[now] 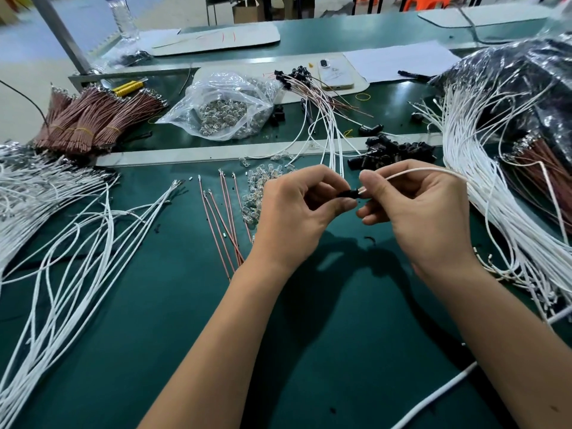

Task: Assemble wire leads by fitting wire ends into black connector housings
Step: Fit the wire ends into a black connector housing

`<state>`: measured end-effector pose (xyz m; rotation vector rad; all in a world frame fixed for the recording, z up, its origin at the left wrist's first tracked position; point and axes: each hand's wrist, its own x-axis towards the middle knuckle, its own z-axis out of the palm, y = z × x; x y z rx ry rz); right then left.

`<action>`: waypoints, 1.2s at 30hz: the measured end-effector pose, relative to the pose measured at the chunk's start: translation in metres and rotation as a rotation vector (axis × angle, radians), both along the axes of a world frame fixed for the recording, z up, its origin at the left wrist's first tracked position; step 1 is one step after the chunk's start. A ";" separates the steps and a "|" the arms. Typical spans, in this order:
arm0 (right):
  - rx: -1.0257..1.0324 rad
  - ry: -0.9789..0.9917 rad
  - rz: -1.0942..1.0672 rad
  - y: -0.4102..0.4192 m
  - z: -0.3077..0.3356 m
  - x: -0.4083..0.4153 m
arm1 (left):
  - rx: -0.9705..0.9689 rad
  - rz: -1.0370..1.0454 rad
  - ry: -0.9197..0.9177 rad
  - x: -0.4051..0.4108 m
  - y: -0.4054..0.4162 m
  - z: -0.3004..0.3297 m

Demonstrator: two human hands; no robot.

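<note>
My left hand [297, 209] pinches a small black connector housing [349, 192] between thumb and fingers above the green mat. My right hand [418, 209] pinches the end of a white wire [424, 171], whose metal tip sits at the housing's right opening. That wire arcs right into a big bundle of white wires [483, 187]. A pile of loose black housings [393, 150] lies just behind my hands. Several brown wires [223, 218] lie to the left of my left hand.
White wires [71, 243] spread over the left of the green mat [340, 320]. Brown wire bundles [93, 119] and a clear bag of small bulbs [226, 109] sit behind. Finished leads [312, 97], a phone [335, 74], a water bottle [123, 17] and loose bulbs [263, 181] are also there.
</note>
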<state>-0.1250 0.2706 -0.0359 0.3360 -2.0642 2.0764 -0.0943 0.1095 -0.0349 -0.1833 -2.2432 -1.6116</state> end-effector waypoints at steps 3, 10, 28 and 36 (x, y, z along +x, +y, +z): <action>0.024 -0.066 0.002 0.003 0.001 -0.004 | 0.045 0.040 -0.012 -0.001 0.000 0.002; 0.465 0.136 0.074 0.003 0.005 0.002 | 0.039 -0.036 -0.090 0.001 0.001 0.005; 0.139 0.138 0.292 -0.010 0.005 0.016 | 0.910 -0.225 -0.333 0.009 0.006 0.023; 0.271 -0.019 0.587 -0.002 0.011 0.015 | 1.043 -0.144 -0.319 0.007 -0.009 0.028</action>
